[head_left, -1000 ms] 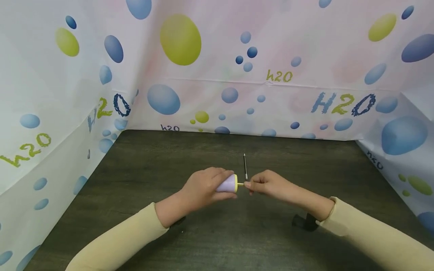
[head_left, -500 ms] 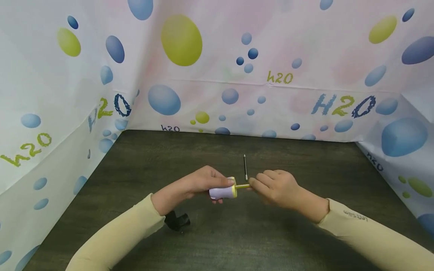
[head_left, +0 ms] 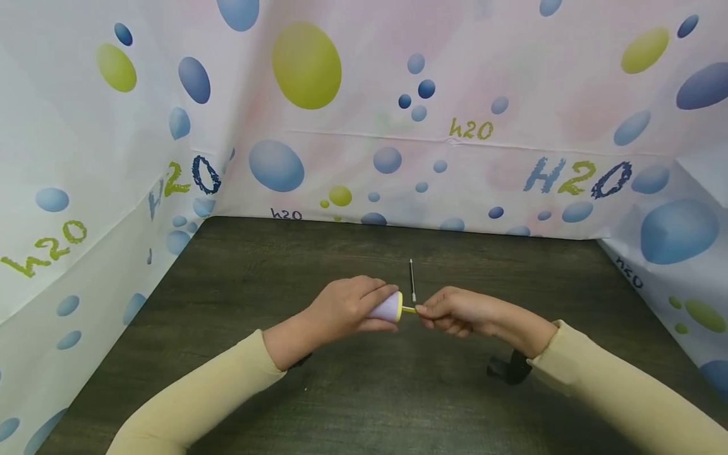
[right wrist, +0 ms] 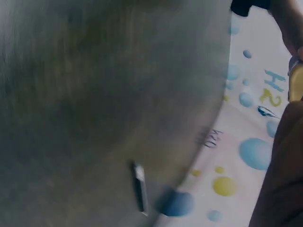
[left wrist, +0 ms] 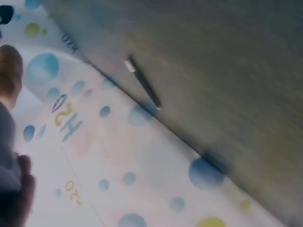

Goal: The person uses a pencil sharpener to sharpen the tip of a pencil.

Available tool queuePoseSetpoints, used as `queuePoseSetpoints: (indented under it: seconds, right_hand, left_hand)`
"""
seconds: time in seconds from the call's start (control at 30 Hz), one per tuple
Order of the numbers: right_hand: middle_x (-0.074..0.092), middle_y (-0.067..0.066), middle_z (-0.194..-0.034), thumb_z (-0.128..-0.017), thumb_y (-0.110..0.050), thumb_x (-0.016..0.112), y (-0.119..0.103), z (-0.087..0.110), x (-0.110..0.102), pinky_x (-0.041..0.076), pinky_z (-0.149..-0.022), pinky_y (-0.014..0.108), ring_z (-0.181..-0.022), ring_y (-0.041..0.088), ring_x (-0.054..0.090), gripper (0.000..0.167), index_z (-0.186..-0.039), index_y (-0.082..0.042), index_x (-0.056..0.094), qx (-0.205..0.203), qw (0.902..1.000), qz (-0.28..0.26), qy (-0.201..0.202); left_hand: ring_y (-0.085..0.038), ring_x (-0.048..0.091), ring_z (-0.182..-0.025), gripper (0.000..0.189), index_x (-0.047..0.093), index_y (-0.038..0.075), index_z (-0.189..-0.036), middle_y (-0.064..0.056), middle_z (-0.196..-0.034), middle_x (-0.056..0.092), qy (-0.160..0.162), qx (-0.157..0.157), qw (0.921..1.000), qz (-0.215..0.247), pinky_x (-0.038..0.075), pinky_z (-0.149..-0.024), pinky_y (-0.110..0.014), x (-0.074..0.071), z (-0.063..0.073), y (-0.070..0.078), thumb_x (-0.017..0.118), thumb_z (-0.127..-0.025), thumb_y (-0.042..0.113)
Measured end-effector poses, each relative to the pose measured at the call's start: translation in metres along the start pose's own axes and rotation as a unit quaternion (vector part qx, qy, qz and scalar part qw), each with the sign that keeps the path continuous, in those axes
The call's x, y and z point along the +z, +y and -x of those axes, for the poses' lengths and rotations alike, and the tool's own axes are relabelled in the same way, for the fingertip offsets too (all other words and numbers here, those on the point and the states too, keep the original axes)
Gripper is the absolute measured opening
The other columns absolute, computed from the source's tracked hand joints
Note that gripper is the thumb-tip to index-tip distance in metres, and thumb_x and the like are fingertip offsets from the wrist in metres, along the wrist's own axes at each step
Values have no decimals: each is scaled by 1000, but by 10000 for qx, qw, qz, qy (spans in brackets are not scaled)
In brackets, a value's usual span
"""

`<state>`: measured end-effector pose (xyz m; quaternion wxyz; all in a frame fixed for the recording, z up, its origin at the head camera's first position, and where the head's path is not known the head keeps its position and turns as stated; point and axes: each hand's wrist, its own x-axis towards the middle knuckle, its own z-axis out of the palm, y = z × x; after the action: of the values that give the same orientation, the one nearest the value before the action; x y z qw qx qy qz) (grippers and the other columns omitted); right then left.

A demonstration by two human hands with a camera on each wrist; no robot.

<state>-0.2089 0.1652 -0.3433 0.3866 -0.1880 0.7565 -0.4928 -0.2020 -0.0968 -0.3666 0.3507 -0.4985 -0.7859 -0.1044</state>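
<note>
Near the middle of the table, my left hand [head_left: 347, 309] grips a lilac cylinder [head_left: 385, 308] with a yellow rim, its fingers wrapped over the top and the thumb below. A short, thin yellow rod [head_left: 408, 309] sticks out of the cylinder's right end. My right hand [head_left: 461, 309] pinches the rod's outer end between thumb and forefinger. Part of the cylinder's yellow end face [right wrist: 297, 82] shows at the edge of the right wrist view. Just behind the rod lies a slim dark stick [head_left: 412, 281] with pale ends, touched by neither hand.
The dark wood-patterned table [head_left: 273, 253] is walled in at the back and sides by a white sheet [head_left: 352, 136] printed with bubbles and lettering. Black wrist gear [head_left: 509, 368] hangs under the right wrist.
Half a second ago both wrists were turned, with more of the yellow rod showing. Both hands have since rolled back to about their earlier pose, keeping hold of cylinder and rod.
</note>
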Motion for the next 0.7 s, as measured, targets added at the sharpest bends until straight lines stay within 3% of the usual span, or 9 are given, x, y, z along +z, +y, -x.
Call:
queuePoseSetpoints:
  seconds: [0.07,0.13,0.2,0.33,0.43,0.5,0.6,0.63,0.7]
  right_hand:
    - [40,-10,-57,-110,-28,46,0,1,2,27,-48,22,-48,3,27,41,-89,0,67,-528,9946,814,377]
    - [54,-7,-64,-110,-37,46,2,0,7,35,-50,21,-52,3,41,46,-98,-1,71,-1649,9471,2504,1143]
    - [62,-4,-73,-110,-42,44,5,0,10,42,-53,21,-59,5,51,48,-103,-4,72,-2851,8223,4414,2184]
    - [59,-1,-74,-112,-33,39,12,-5,12,43,-50,22,-61,11,53,41,-98,-8,68,-4472,5235,6238,3700]
    - [56,-1,-70,-112,-18,42,14,-8,13,41,-47,21,-57,11,50,33,-92,-8,66,-4893,4402,6427,3921]
    - [56,-1,-67,-110,-14,43,16,-8,15,41,-44,21,-54,11,50,33,-88,-8,66,-4998,4274,6410,3958]
    - [54,-3,-62,-112,-20,40,16,-7,19,37,-41,20,-48,9,49,39,-83,-9,64,-4903,4694,6194,3945]
    - [55,-4,-61,-112,-26,39,15,-6,20,36,-41,19,-47,7,47,42,-83,-10,64,-4763,5067,6060,3862]
    - [53,-9,-59,-112,-35,40,12,-2,22,33,-42,18,-46,1,42,46,-84,-10,67,-4199,6425,5480,3325]
  left_hand:
    - [-13,71,-81,59,74,5,-114,-4,-97,75,-551,-610,9947,624,58,-68,-21,-3,-2,-2,90,-75,45]
    - [-12,69,-77,53,74,5,-117,-5,-97,77,-1327,-1772,9585,1794,56,-66,-22,-8,-6,-5,86,-82,42]
    - [-10,67,-73,46,75,4,-119,-7,-96,77,-1993,-3091,8762,3114,55,-65,-24,-12,-9,-10,78,-90,39]
    - [-8,67,-66,44,73,-4,-116,-10,-88,73,-2618,-4786,6546,5234,57,-64,-28,-13,-14,-19,62,-102,35]
    - [-10,67,-61,44,72,-7,-110,-7,-83,69,-2837,-5030,5753,5792,57,-62,-28,-13,-15,-19,57,-104,34]
    - [-10,67,-61,42,73,-6,-109,-8,-82,71,-2830,-4964,5942,5661,58,-63,-30,-13,-16,-15,61,-102,33]
    - [-10,67,-64,38,76,-2,-114,-10,-88,75,-2527,-4635,6925,4916,58,-63,-30,-15,-16,-6,72,-96,32]
    - [-10,66,-66,40,76,0,-116,-10,-91,77,-2386,-4346,7407,4534,57,-63,-28,-16,-15,-3,76,-93,32]
    - [-11,67,-70,46,75,2,-118,-9,-95,78,-2016,-3300,8563,3424,56,-63,-25,-16,-13,2,82,-87,35]
